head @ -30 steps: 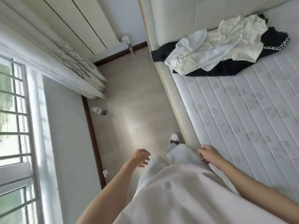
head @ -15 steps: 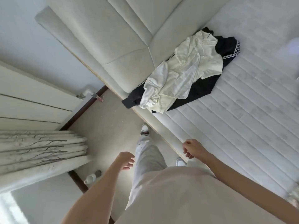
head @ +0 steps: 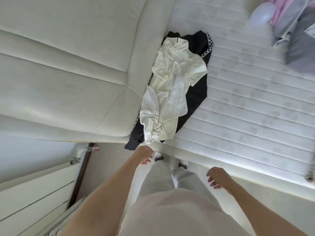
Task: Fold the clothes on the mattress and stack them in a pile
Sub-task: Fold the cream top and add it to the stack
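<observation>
Here, no garment is held yet — both hands hang loosely curled and empty. The left hand [head: 144, 155] is seen just short of the mattress [head: 247, 106] edge; the right hand [head: 217, 176] is held lower, over the bed's near border and well apart from the clothes. The clothes lie up and ahead of the left hand: a cream white shirt [head: 170, 92] is draped unfolded over a black garment [head: 196, 94] with checkered trim, the pair pressed along the padded headboard [head: 68, 74]. Their long axis runs away from the person, roughly parallel to the headboard face, with the near end — a black sleeve or leg tip — hanging off the mattress edge just beyond the left fingers. The left hand is judged clearly the nearer; the right would have to cross over the legs and shoes [head: 159, 157] to reach. A blurred heap of pink and grey clothes [head: 289, 23] is noted far off at the upper right corner of the mattress. Between the hands and the near pile nothing is seen to stand in the way; the headboard crowds the pile's left side, so pulling toward open mattress on the right is likely needed before folding.
</observation>
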